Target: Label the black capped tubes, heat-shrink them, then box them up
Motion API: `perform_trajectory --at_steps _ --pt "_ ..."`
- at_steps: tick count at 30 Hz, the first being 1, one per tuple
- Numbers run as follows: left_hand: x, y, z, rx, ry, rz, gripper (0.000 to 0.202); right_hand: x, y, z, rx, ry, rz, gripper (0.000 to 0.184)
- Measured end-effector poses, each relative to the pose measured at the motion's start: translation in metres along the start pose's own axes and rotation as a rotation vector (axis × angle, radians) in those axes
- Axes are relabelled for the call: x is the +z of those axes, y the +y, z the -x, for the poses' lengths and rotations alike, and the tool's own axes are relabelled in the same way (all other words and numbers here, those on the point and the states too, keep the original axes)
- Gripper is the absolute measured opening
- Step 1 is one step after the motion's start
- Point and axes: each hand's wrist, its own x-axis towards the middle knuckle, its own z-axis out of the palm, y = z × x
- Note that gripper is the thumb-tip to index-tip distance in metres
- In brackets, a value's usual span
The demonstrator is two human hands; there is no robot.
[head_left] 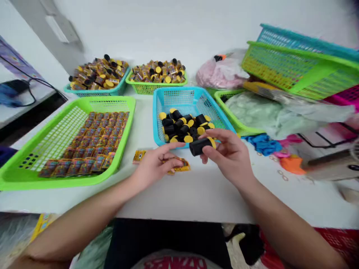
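Note:
In my right hand [228,151] is a small black plastic canister [197,147] with a yellow cap, held on its side between thumb and fingers above the table. My left hand [157,164] is over yellow printed labels [183,166], with the index finger stretched toward the canister and the thumb apart from it. Part of the labels is hidden under that hand, and another bit of yellow label [138,156] shows at its left. Just beyond both hands, a blue basket [159,112] contains loose black canisters with yellow caps [183,129].
At left, a green basket [129,123] holds rows of labelled canisters [98,142]. Two heaped baskets, one blue [95,92] and one green [151,88], stand behind. Stacked baskets [283,71], plastic bags [252,112] and balloons [260,144] crowd the right.

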Motion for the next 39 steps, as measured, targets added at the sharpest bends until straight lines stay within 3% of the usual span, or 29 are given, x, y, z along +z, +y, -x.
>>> perform_trajectory --at_steps 5,10,15,19,23,29,34,39 --pt "-0.001 0.000 0.007 0.087 -0.025 -0.181 0.053 0.000 0.004 0.003 0.096 -0.122 -0.032 0.017" --pt "-0.003 0.005 0.007 0.101 -0.038 -0.258 0.058 0.000 0.005 0.006 0.115 -0.180 -0.092 0.020" --pt "-0.005 0.009 0.008 0.139 -0.067 -0.298 0.062 -0.002 0.004 0.000 0.115 -0.162 0.055 0.016" --pt "-0.006 0.010 0.008 0.124 -0.010 -0.325 0.063 -0.004 0.009 -0.003 0.158 -0.198 0.121 0.018" --pt "-0.006 0.008 0.005 0.096 0.056 -0.238 0.068 -0.002 0.011 0.000 0.082 -0.214 0.208 0.020" --pt "0.001 0.007 0.003 0.113 -0.019 0.158 0.082 -0.001 0.012 0.005 -0.009 -0.273 0.253 0.033" --pt "0.003 0.006 0.006 0.156 0.067 0.032 0.078 0.003 0.015 0.008 0.023 -0.236 0.214 0.048" --pt "-0.002 0.004 0.005 0.187 0.011 -0.100 0.082 0.006 0.014 0.010 0.074 -0.272 0.108 0.035"
